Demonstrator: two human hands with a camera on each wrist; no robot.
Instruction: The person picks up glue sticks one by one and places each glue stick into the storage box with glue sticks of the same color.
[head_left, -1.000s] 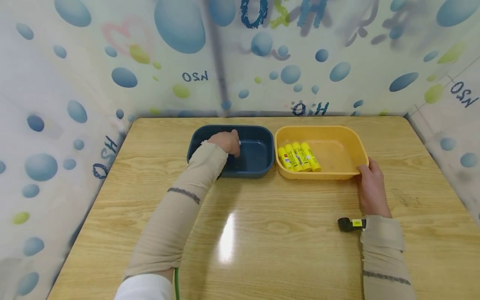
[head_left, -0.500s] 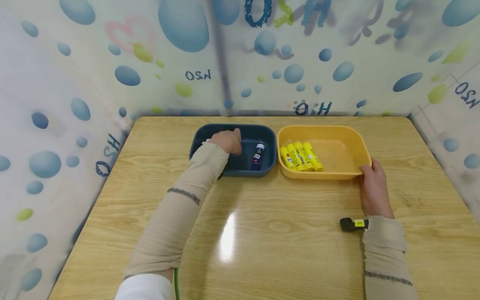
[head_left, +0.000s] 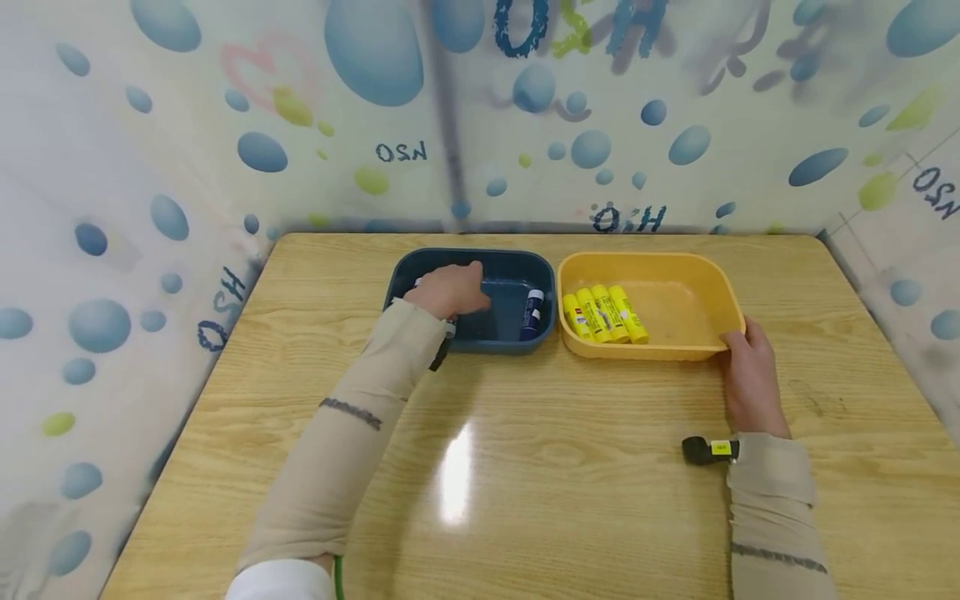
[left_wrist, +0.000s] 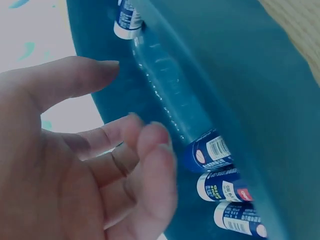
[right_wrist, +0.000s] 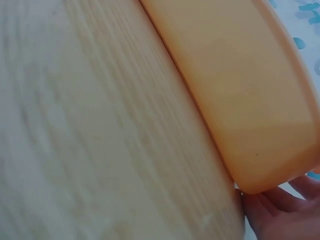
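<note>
My left hand (head_left: 452, 290) is inside the dark blue bin (head_left: 495, 347), its fingers loosely bent and holding nothing in the left wrist view. Beside its fingertips lie three blue glue sticks (left_wrist: 225, 186), partly hidden by the bin wall. A single dark blue glue stick (head_left: 532, 314) with a white cap rests against the bin's right end. My right hand (head_left: 752, 379) grips the yellow bin (head_left: 675, 353) at its front right corner, thumb over the rim. In that bin, several yellow glue sticks (head_left: 606, 314) lie side by side at the left end.
Both bins stand almost touching near the back of the wooden table (head_left: 570, 467). Behind them rises a patterned wall (head_left: 465, 125). A small black camera (head_left: 697, 450) sticks out from the right wrist.
A blue glue stick has left my left hand and rolled to the blue bin's right end. The left hand has shifted slightly left and loosened. My right hand keeps its hold on the yellow bin.
</note>
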